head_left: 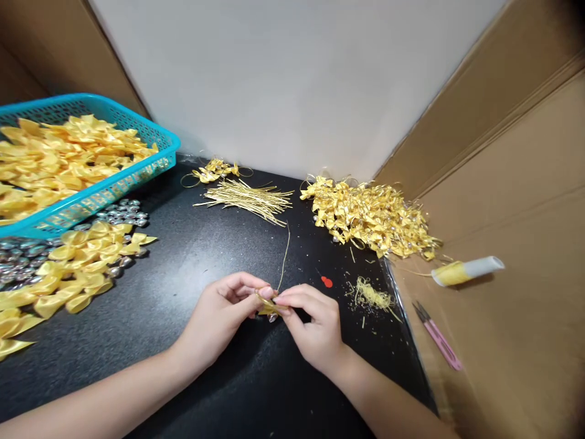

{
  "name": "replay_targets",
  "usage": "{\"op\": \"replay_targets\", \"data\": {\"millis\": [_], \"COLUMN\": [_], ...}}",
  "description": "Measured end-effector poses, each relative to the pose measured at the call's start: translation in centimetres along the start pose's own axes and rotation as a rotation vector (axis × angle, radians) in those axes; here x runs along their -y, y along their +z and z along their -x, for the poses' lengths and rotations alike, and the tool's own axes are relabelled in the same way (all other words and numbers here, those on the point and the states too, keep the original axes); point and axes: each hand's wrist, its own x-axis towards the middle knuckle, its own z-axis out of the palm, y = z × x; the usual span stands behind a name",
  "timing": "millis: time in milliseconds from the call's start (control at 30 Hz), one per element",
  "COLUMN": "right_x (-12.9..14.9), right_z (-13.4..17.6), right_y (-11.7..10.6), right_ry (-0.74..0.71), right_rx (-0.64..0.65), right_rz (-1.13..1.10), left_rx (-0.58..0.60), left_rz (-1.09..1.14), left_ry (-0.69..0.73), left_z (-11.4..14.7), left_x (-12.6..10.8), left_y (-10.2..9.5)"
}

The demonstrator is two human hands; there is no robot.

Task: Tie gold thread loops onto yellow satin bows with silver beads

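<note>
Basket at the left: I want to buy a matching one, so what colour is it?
The basket is turquoise blue; it shows best in the head view.

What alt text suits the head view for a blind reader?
A left hand and right hand hold a yellow bow over a black table. Beyond lie gold cords and a bow heap; a blue basket of ribbons stands at left, pink snips at right.

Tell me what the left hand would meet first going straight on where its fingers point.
Most likely the right hand, close beside the left hand at the yellow bow; exact depth is unclear.
</note>
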Motion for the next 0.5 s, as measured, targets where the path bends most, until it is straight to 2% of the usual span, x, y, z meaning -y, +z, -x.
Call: {"op": "replay_targets", "data": {"millis": [133,233,367,500], "right_x": [-0.1,0.1,0.7,1.3], "right_z": [0.1,0.1,0.2,0.2], "right_y": [-0.1,-0.1,0.3,0.7], "right_ry": [-0.038,-0.066,0.047,0.136], "right_rx": [0.007,-0.006,-0.106,-0.077], "right_rz": [0.029,0.058,0.152,0.177], "left_rx": [0.037,0.007,-0.056,-0.07], "left_rz": [0.011,0.025,0.007,-0.101], "left_ry": [0.019,0.036,0.09,0.212], "left_z": [0.2,0.3,0.4,0.7], "left_x": [0.0,0.1,-0.1,-0.4], "left_y": [-0.1,-0.1,0.2,0.5]}}
